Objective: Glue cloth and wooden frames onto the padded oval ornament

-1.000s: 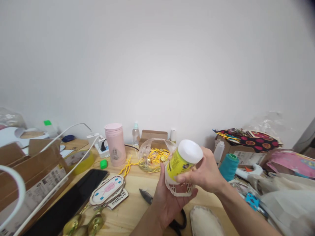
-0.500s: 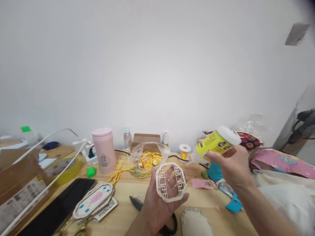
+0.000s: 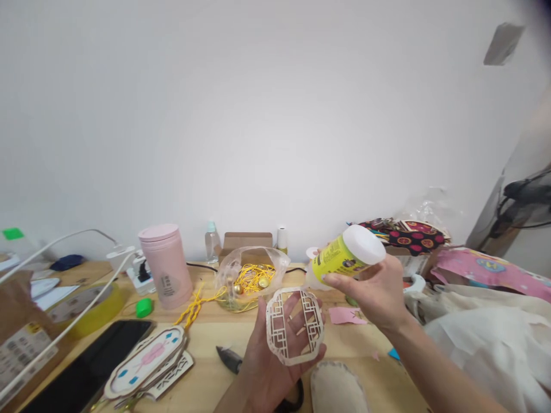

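Observation:
A pale wooden lattice frame [image 3: 297, 361] with scalloped corners rests against the fingers of my left hand [image 3: 267, 370], which grips it by the edges, face up. My right hand [image 3: 379, 292] is wrapped around a squeeze bottle [image 3: 338, 261] with a yellow label and white base. The bottle is tipped, its clear nozzle pointing down and left at the frame's upper right edge; whether it touches I cannot tell. Below the left hand lie black-handled scissors [image 3: 230, 360], partly hidden, and a pale rounded piece [image 3: 338, 387].
Decorated wooden tags [image 3: 148, 358] and a black phone [image 3: 90, 367] lie at left, near a pink tumbler [image 3: 167, 267]. Behind my hands sits a plastic bag [image 3: 252, 278] of yellow cords. White cloth [image 3: 486, 344] is heaped at right; a cardboard box [image 3: 34, 344] stands far left.
My right hand has brought the tilted bottle left and down, so its nozzle is now at the frame's upper edge. The view has shifted slightly right. The left hand keeps its hold.

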`<move>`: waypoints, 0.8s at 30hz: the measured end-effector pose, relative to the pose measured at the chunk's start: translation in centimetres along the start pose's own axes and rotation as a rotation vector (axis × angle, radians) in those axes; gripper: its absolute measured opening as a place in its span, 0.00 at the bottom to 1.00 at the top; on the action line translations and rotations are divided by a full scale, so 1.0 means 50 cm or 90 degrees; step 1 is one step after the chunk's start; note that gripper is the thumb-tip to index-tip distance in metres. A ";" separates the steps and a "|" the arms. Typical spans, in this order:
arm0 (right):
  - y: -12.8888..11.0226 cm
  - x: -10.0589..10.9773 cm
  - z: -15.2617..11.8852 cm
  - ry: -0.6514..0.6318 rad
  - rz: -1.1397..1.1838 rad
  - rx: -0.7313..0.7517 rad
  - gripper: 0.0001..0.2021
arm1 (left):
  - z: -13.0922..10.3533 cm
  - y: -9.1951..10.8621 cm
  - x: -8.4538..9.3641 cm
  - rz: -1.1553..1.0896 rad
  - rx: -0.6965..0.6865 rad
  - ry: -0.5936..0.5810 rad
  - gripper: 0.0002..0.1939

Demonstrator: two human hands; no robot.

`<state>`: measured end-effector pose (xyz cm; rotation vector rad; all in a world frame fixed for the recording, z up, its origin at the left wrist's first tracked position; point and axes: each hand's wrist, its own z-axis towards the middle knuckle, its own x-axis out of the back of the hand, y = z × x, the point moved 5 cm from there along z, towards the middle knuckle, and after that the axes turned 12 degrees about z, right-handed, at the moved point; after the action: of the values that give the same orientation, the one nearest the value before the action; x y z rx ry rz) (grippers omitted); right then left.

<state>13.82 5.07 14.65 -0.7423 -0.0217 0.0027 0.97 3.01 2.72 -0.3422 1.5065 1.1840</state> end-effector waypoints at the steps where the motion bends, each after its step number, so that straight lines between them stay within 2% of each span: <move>1: 0.001 -0.002 0.000 -0.005 -0.006 0.004 0.14 | 0.000 0.001 -0.001 0.001 -0.002 -0.004 0.29; 7: 0.005 0.005 0.000 -0.029 -0.050 0.039 0.15 | -0.001 0.005 -0.001 0.002 -0.008 -0.012 0.29; 13: 0.007 0.005 -0.001 -0.025 -0.030 0.011 0.15 | -0.002 0.002 -0.002 0.015 -0.006 -0.036 0.28; 20: 0.003 0.012 0.006 -0.045 -0.051 0.016 0.15 | -0.001 0.003 0.003 0.005 -0.003 -0.011 0.29; 24: 0.008 0.008 0.004 -0.036 0.019 -0.012 0.14 | -0.002 0.000 0.004 0.012 0.001 0.010 0.29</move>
<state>14.21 5.50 14.55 -0.7616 -0.0648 0.0526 0.86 3.02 2.56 -0.3373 1.5267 1.1975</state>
